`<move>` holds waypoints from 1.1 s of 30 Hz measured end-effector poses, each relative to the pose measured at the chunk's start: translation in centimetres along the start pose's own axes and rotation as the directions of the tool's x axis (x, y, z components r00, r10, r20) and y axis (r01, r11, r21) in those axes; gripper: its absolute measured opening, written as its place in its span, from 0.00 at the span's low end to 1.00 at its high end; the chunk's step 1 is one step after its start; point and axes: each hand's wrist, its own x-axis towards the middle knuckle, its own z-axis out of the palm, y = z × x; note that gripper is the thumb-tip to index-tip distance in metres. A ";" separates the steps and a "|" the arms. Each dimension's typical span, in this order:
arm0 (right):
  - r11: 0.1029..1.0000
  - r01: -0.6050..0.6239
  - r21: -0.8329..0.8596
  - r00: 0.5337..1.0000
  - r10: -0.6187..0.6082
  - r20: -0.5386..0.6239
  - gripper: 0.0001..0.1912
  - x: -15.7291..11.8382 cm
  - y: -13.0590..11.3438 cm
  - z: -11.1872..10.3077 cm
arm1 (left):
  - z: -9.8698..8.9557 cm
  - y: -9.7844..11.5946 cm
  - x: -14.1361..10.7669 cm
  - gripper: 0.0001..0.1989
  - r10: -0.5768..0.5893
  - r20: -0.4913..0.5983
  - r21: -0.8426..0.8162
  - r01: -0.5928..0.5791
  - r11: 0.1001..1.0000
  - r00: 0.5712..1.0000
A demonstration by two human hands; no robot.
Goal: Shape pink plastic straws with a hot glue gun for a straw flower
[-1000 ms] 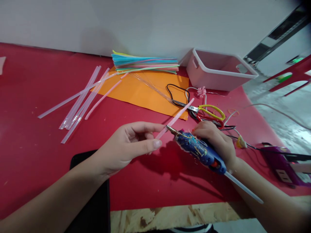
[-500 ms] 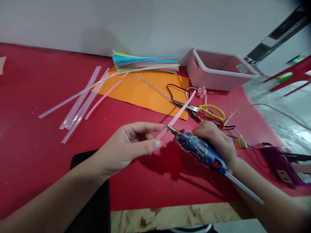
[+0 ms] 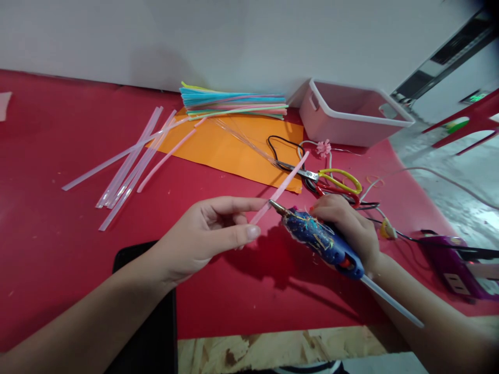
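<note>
My left hand (image 3: 218,223) pinches a slim pink pipe cleaner (image 3: 287,183) between thumb and fingers. The stem slants up to the right, its far end raised over the table. In my right hand (image 3: 349,223) is a blue hot glue gun (image 3: 317,235), its body speckled with dried glue and bits of colour. A clear glue stick (image 3: 392,301) sticks out of its rear. The metal nozzle meets the pipe cleaner close to my left fingertips; whether glue is coming out cannot be made out. The fingers on the trigger are partly hidden behind the gun.
Scissors (image 3: 339,182) with yellow and red handles lie among cords beyond my right hand. Several clear plastic strips (image 3: 128,166) lie left of an orange sheet (image 3: 234,150). Behind are bundled pipe cleaners (image 3: 234,101) and a pink bin (image 3: 339,122). A purple power strip (image 3: 444,259) sits right.
The pink pipe cleaner's far end has shifted slightly down and to the left, so less of it extends past the nozzle. Both hands and the glue gun have hardly moved.
</note>
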 end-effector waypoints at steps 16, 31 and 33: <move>1.000 -0.028 -0.013 0.999 0.028 -0.019 0.05 -0.2 0.1 0.0 | 0.0 0.2 -0.1 0.12 -0.027 0.004 0.017 0.027 0.999 1.000; 0.998 -0.019 -0.056 0.999 0.017 -0.029 0.06 0.4 -0.2 -0.2 | 0.1 0.4 -0.2 0.13 -0.031 -0.011 0.029 0.032 0.999 0.999; 0.999 -0.028 -0.044 0.999 0.026 -0.048 0.05 0.3 -0.1 -0.1 | 0.2 0.4 -0.2 0.13 -0.031 -0.021 0.036 0.032 0.999 0.999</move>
